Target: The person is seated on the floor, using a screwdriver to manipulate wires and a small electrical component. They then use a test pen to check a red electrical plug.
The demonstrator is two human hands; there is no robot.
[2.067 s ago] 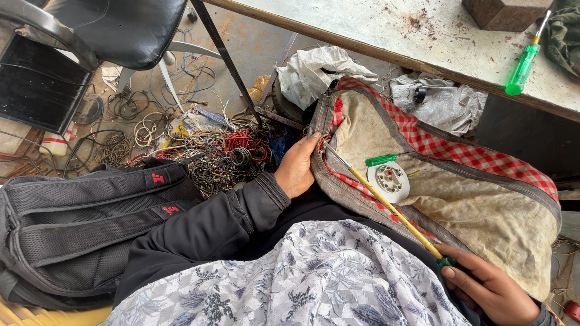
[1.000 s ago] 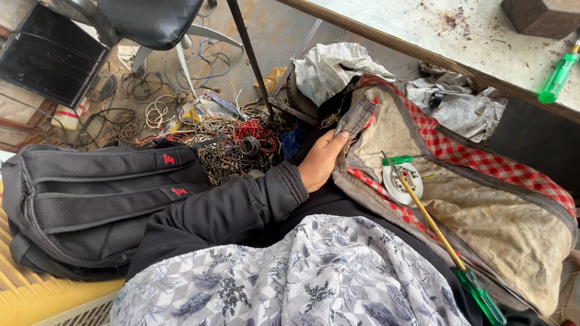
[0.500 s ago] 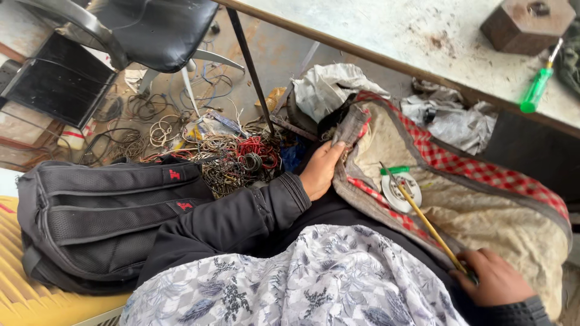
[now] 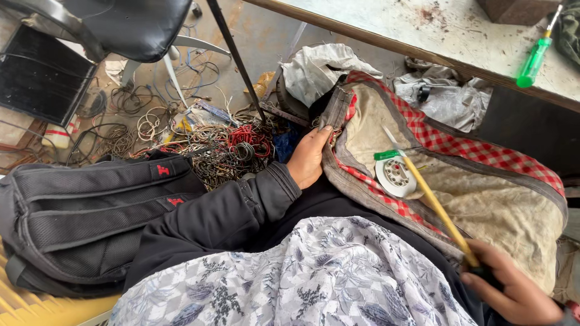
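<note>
Cluttered floor workspace, worn checked bag (image 4: 483, 199) on lap. Right hand (image 4: 513, 293) closed around yellow screwdriver (image 4: 432, 205), shaft slanting up-left across the bag to white round part (image 4: 396, 175). Left hand (image 4: 309, 158) gripping bag's left edge. Beyond: wire pile (image 4: 223, 148), counter (image 4: 423, 30).

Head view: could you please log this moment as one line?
left hand: grips cloth bag edge | right hand: holds yellow screwdriver | tip near white disc
</note>
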